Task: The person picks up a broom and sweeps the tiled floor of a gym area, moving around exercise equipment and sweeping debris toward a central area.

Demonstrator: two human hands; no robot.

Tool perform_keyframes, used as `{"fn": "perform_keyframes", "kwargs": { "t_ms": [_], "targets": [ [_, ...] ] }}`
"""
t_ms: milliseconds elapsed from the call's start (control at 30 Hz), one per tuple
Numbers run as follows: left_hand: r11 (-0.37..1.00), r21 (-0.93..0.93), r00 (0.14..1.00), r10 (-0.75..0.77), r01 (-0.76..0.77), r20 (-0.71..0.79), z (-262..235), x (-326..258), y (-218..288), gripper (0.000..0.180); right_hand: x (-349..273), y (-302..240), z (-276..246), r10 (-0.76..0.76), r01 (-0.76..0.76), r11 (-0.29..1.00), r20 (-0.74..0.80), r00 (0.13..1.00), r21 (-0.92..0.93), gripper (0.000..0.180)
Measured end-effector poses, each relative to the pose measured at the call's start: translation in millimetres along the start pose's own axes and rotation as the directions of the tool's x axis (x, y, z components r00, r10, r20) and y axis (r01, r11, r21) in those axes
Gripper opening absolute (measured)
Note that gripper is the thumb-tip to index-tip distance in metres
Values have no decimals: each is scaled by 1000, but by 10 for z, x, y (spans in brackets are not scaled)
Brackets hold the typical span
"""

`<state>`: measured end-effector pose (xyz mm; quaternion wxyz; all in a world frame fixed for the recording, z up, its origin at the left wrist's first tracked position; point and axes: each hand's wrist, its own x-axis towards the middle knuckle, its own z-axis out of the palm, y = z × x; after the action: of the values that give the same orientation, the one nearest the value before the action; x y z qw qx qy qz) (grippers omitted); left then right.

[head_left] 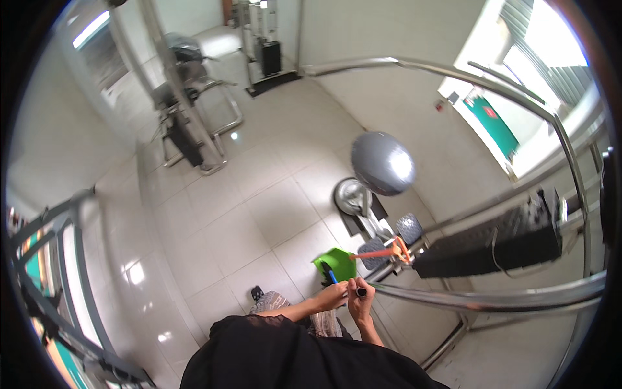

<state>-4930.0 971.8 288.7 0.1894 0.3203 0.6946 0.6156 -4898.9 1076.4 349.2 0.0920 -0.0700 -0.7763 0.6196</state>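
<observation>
Nearest the camera is the person's own body in a black top (291,356), with both forearms reaching out from it toward the middle of the view. The right hand (359,295) is wrapped around the black end of a long handle (361,292), its fingers curled shut on that grip. The left hand (332,296) sits just beside it, touching the blue handle (332,277) that runs down to the green dustpan (338,262); whether its fingers are closed round this handle or only resting on it is too small to tell. A patterned trouser leg (272,301) and a dark shoe (257,292) show below the left hand on the tiled floor (259,220).

The green dustpan stands on the floor just beyond the hands, close to the foot of a gym machine. Beside it an orange handle (376,253) slants toward two grey foam rollers (409,228) on that machine. A curved steel tube (486,299) of the machine's frame crosses right in front of the hands, and a black weight stack (492,243) lies past it on the right. A little farther on are a round metal disc (353,196) and a big grey ball (382,162).

Far across the floor, a second exercise machine (188,123) stands near the wall, and a window (538,71) glows at the upper right. A grey frame (58,285) borders the left edge.
</observation>
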Motion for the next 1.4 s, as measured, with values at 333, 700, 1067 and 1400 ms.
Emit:
{"fn": "perform_keyframes", "kwargs": {
  "t_ms": [333,700,1067,1400],
  "targets": [
    [995,-39,982,89,-97,-167,-1693,-1018,-86,26,317,-1377,1854,-310,235,940,331,891,249,33],
    [953,131,727,-115,273,-677,-3885,-2715,-683,25,979,-2522,4032,-783,-404,523,610,119,751,39],
    [926,-19,660,-284,378,-695,-5831,-3968,-1069,13,1902,-2728,6505,-959,-791,282,134,-250,542,46],
    [821,-46,426,-342,569,-838,-7837,-3958,-1178,16,2933,-3267,8548,-934,-815,354,130,-333,459,14]
  ]
}}
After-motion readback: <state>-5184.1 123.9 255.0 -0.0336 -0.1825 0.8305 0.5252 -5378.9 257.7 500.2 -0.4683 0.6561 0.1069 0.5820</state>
